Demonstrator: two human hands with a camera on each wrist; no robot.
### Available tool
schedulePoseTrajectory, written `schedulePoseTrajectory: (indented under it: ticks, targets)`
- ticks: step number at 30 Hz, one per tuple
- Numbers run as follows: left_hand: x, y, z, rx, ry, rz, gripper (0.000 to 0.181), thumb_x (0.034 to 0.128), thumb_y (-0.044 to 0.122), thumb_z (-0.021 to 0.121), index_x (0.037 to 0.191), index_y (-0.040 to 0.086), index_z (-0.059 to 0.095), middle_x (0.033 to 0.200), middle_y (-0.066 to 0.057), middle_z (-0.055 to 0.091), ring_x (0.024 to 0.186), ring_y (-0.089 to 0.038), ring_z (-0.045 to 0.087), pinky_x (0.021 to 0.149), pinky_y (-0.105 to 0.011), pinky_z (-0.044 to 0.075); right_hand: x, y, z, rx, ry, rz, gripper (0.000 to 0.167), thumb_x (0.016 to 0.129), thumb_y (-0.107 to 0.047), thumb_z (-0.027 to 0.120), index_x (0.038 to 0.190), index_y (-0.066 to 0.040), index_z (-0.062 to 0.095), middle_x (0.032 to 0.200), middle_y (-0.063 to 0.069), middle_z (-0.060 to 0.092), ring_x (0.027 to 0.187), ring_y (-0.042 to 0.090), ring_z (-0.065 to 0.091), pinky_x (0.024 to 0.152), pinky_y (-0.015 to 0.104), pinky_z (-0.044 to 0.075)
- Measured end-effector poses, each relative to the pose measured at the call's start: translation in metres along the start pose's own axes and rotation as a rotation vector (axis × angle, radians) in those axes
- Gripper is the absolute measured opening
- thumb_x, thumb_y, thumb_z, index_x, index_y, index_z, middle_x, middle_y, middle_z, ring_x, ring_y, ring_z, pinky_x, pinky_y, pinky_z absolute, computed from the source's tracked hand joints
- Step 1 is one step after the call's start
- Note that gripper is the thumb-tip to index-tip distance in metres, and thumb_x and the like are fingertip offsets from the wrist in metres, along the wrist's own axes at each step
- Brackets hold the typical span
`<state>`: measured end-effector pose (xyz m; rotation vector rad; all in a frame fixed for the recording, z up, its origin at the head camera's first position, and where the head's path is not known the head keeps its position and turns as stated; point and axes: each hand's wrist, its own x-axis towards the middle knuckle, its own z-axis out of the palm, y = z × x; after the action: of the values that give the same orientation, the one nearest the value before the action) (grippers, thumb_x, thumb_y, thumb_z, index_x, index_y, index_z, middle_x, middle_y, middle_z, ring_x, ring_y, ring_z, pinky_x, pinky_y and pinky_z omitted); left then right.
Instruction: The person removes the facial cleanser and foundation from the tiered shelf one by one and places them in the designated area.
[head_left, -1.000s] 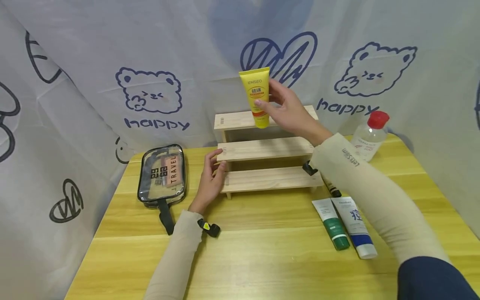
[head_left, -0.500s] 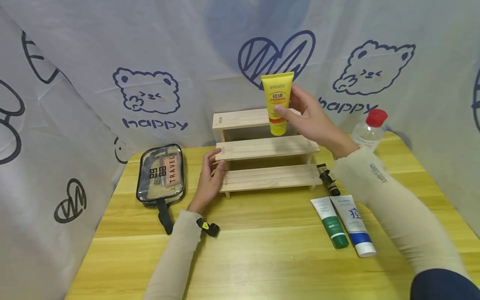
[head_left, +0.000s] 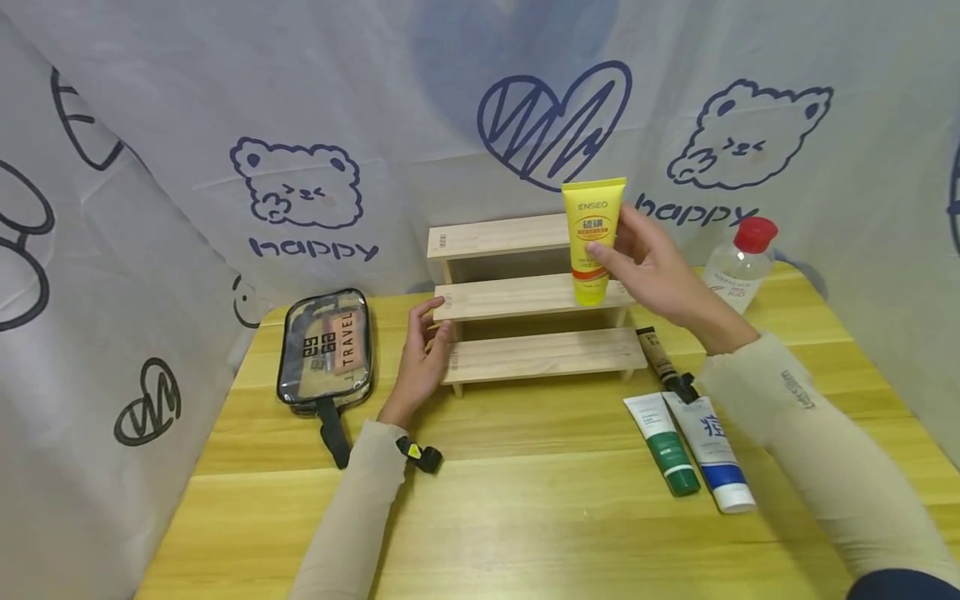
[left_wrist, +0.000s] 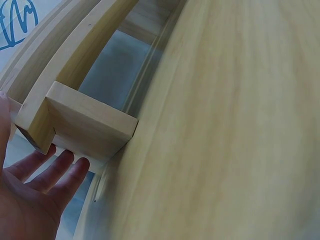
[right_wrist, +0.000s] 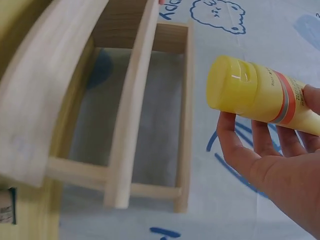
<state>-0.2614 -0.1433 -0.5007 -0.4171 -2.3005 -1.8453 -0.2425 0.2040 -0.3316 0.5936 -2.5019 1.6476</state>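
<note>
My right hand [head_left: 660,267] holds up a yellow squeeze tube [head_left: 594,237] with the thumb across its printed front. Its yellow cap [right_wrist: 232,85] points down, over the right part of the middle step of a three-step wooden display rack [head_left: 525,296]. In the right wrist view, the fingers wrap behind the tube, apart from the rack. My left hand [head_left: 420,358] rests against the rack's left end, at the middle and lower steps. Loosely bent fingers [left_wrist: 47,172] touch the wood there in the left wrist view.
Right of the rack lie a small dark-capped tube [head_left: 656,354], a green-and-white tube [head_left: 663,446] and a blue-and-white tube [head_left: 712,454]. A clear bottle with a red cap [head_left: 753,235] stands behind. A transparent travel pouch [head_left: 322,350] lies left. A printed curtain [head_left: 420,100] hangs behind.
My right hand has carried the yellow tube rightward and downward, from the top step's height to in front of the middle step. The left hand has stayed at the rack's end.
</note>
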Motion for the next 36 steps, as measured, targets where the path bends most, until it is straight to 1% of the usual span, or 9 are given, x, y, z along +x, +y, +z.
schedulePoseTrajectory:
  ticks: [4, 8, 13, 19, 23, 28, 30, 33, 36]
  targets:
    - [-0.002, -0.001, -0.002, 0.001, -0.006, 0.011, 0.047, 0.1170, 0.018, 0.052, 0.162, 0.015, 0.040, 0.135, -0.030, 0.060, 0.131, -0.049, 0.064, 0.101, -0.046, 0.051, -0.014, 0.007, -0.004, -0.008, 0.001, 0.038, 0.051, 0.114, -0.018, 0.059, 0.163, -0.013, 0.044, 0.149, 0.016, 0.064, 0.124, 0.018, 0.067, 0.097, 0.018, 0.057]
    - [-0.003, -0.002, -0.006, 0.011, 0.004, 0.013, 0.046, 0.1170, 0.018, 0.053, 0.161, 0.015, 0.041, 0.132, -0.028, 0.061, 0.129, -0.046, 0.066, 0.101, -0.045, 0.051, -0.027, 0.013, -0.005, -0.009, -0.010, 0.078, 0.052, 0.114, -0.018, 0.059, 0.164, -0.013, 0.044, 0.150, 0.017, 0.065, 0.128, 0.026, 0.068, 0.097, 0.018, 0.058]
    - [-0.003, -0.002, -0.007, 0.025, -0.004, 0.013, 0.046, 0.1175, 0.019, 0.051, 0.161, 0.016, 0.039, 0.132, -0.027, 0.060, 0.129, -0.046, 0.065, 0.103, -0.046, 0.050, -0.045, 0.023, -0.008, -0.034, -0.030, 0.116, 0.058, 0.114, -0.022, 0.060, 0.168, -0.014, 0.038, 0.154, 0.018, 0.061, 0.136, 0.037, 0.064, 0.097, 0.013, 0.055]
    - [-0.003, -0.007, -0.006, 0.026, -0.009, 0.019, 0.045, 0.1173, 0.018, 0.052, 0.161, 0.014, 0.039, 0.131, -0.027, 0.061, 0.127, -0.047, 0.066, 0.103, -0.046, 0.051, -0.068, 0.040, -0.015, -0.076, -0.041, 0.133, 0.061, 0.114, -0.025, 0.060, 0.169, -0.013, 0.037, 0.157, 0.020, 0.060, 0.137, 0.039, 0.062, 0.098, 0.007, 0.049]
    - [-0.002, -0.010, -0.005, 0.015, -0.009, 0.025, 0.045, 0.1170, 0.019, 0.053, 0.160, 0.015, 0.041, 0.131, -0.027, 0.061, 0.128, -0.047, 0.066, 0.103, -0.045, 0.050, -0.083, 0.048, -0.022, -0.090, -0.024, 0.176, 0.060, 0.114, -0.026, 0.060, 0.169, -0.012, 0.037, 0.156, 0.022, 0.060, 0.136, 0.042, 0.062, 0.094, 0.008, 0.052]
    - [-0.002, -0.009, -0.005, 0.005, -0.011, 0.025, 0.044, 0.1170, 0.019, 0.053, 0.160, 0.015, 0.042, 0.133, -0.027, 0.061, 0.129, -0.047, 0.065, 0.103, -0.048, 0.050, -0.100, 0.057, -0.032, -0.101, -0.019, 0.236, 0.062, 0.116, -0.028, 0.057, 0.170, -0.010, 0.034, 0.159, 0.026, 0.056, 0.139, 0.046, 0.060, 0.091, 0.009, 0.053]
    - [-0.001, -0.008, -0.004, 0.011, -0.013, 0.026, 0.045, 0.1170, 0.019, 0.053, 0.160, 0.015, 0.042, 0.133, -0.027, 0.061, 0.129, -0.047, 0.065, 0.104, -0.048, 0.050, -0.107, 0.060, -0.037, -0.116, -0.018, 0.261, 0.064, 0.116, -0.029, 0.057, 0.171, -0.010, 0.032, 0.160, 0.026, 0.055, 0.136, 0.040, 0.062, 0.090, 0.009, 0.053]
    - [0.000, -0.006, -0.003, 0.017, -0.014, 0.026, 0.045, 0.1170, 0.019, 0.053, 0.160, 0.015, 0.041, 0.133, -0.026, 0.061, 0.128, -0.046, 0.066, 0.104, -0.048, 0.051, -0.116, 0.068, -0.044, -0.134, -0.011, 0.287, 0.063, 0.116, -0.029, 0.056, 0.171, -0.008, 0.032, 0.157, 0.028, 0.057, 0.124, 0.017, 0.067, 0.088, 0.011, 0.055]
    - [0.001, -0.004, -0.002, 0.022, -0.014, 0.025, 0.046, 0.1169, 0.019, 0.053, 0.161, 0.015, 0.040, 0.133, -0.026, 0.060, 0.128, -0.046, 0.065, 0.105, -0.048, 0.051, -0.126, 0.077, -0.051, -0.146, -0.012, 0.308, 0.063, 0.116, -0.030, 0.055, 0.169, -0.004, 0.033, 0.153, 0.029, 0.059, 0.109, -0.006, 0.064, 0.087, 0.014, 0.057]
